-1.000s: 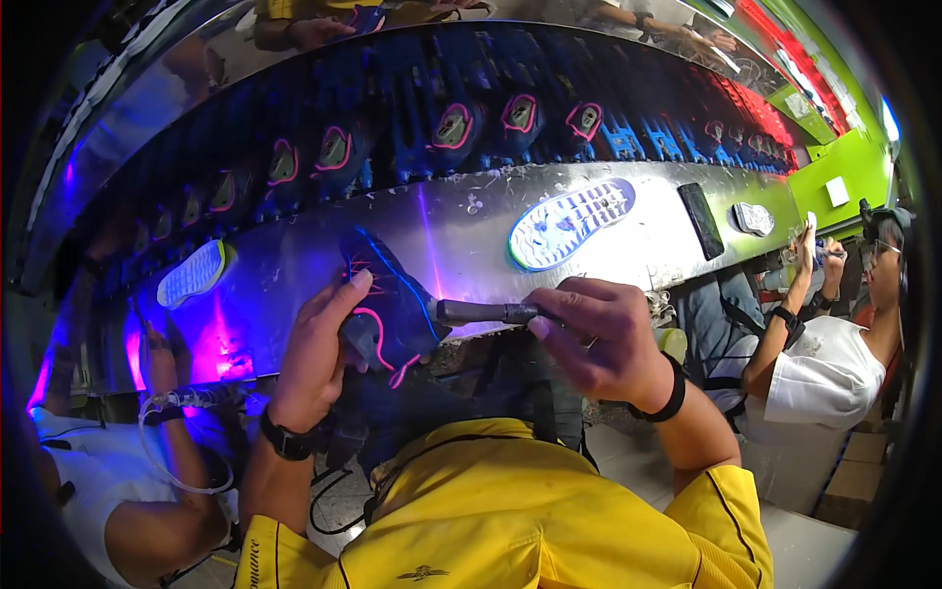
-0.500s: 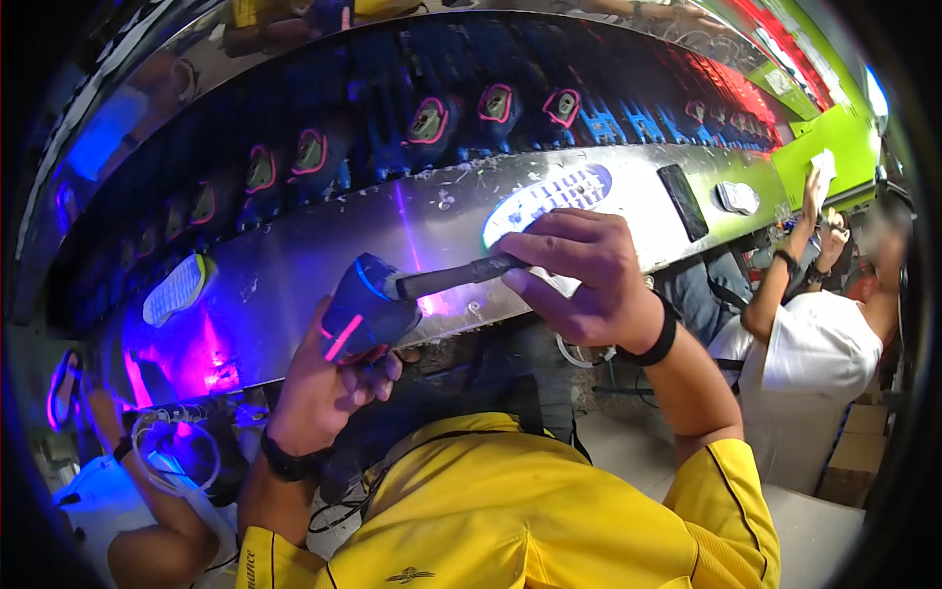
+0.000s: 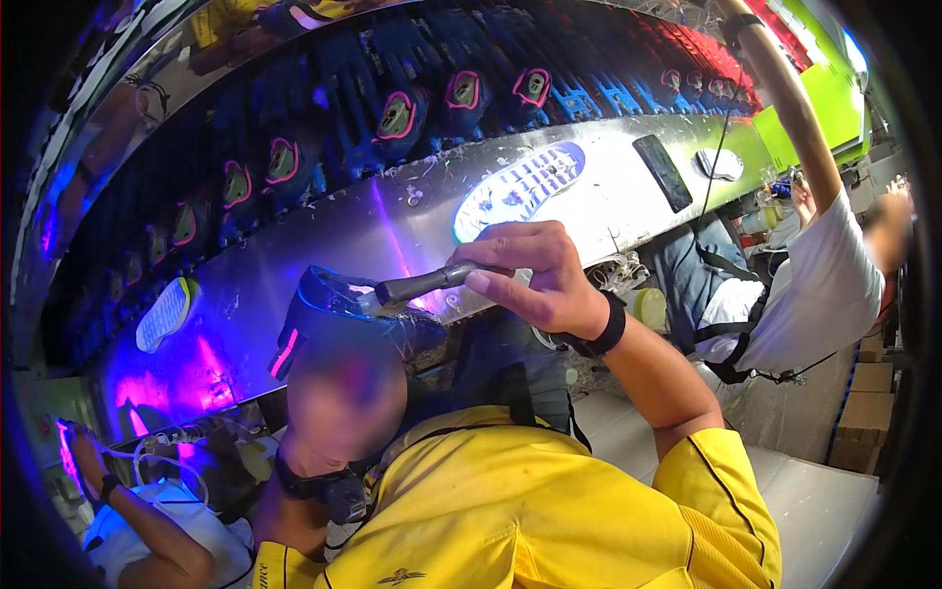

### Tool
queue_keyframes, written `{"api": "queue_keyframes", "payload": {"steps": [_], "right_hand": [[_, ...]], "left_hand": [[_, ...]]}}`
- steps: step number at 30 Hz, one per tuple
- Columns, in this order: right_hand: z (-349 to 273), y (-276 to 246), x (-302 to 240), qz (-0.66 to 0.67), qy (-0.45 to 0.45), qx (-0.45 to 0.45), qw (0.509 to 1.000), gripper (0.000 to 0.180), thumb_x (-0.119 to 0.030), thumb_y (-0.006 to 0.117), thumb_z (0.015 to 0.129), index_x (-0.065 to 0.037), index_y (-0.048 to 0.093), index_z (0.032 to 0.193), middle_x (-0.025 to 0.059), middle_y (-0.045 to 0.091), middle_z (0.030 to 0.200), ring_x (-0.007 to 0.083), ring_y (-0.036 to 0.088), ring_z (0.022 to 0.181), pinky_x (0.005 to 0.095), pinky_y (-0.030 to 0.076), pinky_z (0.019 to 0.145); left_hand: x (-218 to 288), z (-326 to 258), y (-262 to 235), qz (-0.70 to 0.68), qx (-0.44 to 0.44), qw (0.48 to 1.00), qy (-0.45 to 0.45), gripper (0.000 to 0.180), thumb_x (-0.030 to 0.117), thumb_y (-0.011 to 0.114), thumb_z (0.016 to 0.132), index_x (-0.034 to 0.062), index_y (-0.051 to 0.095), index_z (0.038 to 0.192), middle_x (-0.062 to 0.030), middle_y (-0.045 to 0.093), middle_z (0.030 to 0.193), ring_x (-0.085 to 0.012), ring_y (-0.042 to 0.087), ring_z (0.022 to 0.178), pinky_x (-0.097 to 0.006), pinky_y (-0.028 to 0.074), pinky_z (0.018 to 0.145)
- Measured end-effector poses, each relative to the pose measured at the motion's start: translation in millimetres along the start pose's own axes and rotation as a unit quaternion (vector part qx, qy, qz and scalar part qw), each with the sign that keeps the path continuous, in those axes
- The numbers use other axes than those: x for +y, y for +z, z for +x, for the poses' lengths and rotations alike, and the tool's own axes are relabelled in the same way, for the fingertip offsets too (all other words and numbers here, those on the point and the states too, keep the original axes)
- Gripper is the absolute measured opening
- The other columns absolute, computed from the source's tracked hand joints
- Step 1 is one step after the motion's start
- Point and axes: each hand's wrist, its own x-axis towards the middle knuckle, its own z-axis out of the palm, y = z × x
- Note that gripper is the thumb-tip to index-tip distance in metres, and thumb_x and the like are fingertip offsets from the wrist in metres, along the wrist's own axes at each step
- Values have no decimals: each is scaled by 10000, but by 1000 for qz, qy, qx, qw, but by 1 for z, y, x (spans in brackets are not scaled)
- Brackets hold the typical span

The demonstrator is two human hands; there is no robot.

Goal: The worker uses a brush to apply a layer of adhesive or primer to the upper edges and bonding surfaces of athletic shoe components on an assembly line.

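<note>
My left hand [image 3: 339, 417], smeared by blur, holds up a dark shoe upper [image 3: 312, 312] with a blue-lit rim and a pink stripe. Its opening is turned toward my other hand. In my right hand [image 3: 538, 280], a dark-handled brush [image 3: 424, 286] is pinched between thumb and fingers. The brush's pale tip meets the upper's rim, or lies just over it; I cannot tell which. Beyond my right hand, a white and blue shoe sole [image 3: 530, 185] lies on the metal ledge [image 3: 412, 236]. Farther left lies another pale sole [image 3: 165, 316] with a yellow-green edge.
Behind the ledge runs a dark rack with several pink-rimmed shoes [image 3: 399, 116]. A black phone [image 3: 662, 173] and a small white sole [image 3: 718, 164] lie to the right. Co-workers in white shirts sit at left [image 3: 162, 530] and right [image 3: 805, 294], one arm [image 3: 790, 98] stretched across the ledge.
The shoe upper has tilted so its opening shows more, and the brush has shifted slightly left with my right hand. The right co-worker's arm now reaches far over the ledge.
</note>
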Motion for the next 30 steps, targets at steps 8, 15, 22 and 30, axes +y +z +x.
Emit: {"api": "queue_keyframes", "payload": {"steps": [8, 15, 22, 30], "right_hand": [[-25, 7, 22, -11, 3, 23, 1000, 236, -127, 748, 936, 38, 790, 1100, 152, 683, 779, 246, 650, 659, 364, 476, 617], [-38, 20, 28, -11, 117, 101, 988, 202, -172, 745, 957, 14, 772, 1030, 148, 628, 699, 237, 607, 593, 373, 458, 578], [-54, 13, 19, -15, 104, 102, 989, 217, -176, 759, 958, 25, 788, 1036, 152, 707, 771, 256, 688, 657, 363, 496, 606], [-63, 1, 41, 37, 167, 259, 951, 222, -154, 711, 1028, 59, 768, 1050, 35, 683, 760, 81, 609, 676, 249, 441, 605]], "left_hand": [[-5, 0, -7, -38, -46, 998, -2, 645, 504, 478, 1070, -82, 563, 1323, -313, 662, 955, -369, 733, 751, -298, 552, 496], [-7, 21, -21, 96, -41, 992, 76, 757, 585, 462, 1061, -77, 547, 1417, -311, 697, 1072, -360, 737, 863, -415, 615, 751], [13, 51, 10, 185, -50, 955, 225, 459, 195, 505, 1073, -20, 551, 1475, -159, 695, 1360, -267, 702, 1214, -428, 542, 1097], [160, 164, 79, 683, 224, 488, 495, 764, 260, 919, 765, 45, 631, 1439, -142, 760, 1234, -301, 726, 1161, -400, 538, 1065]]}}
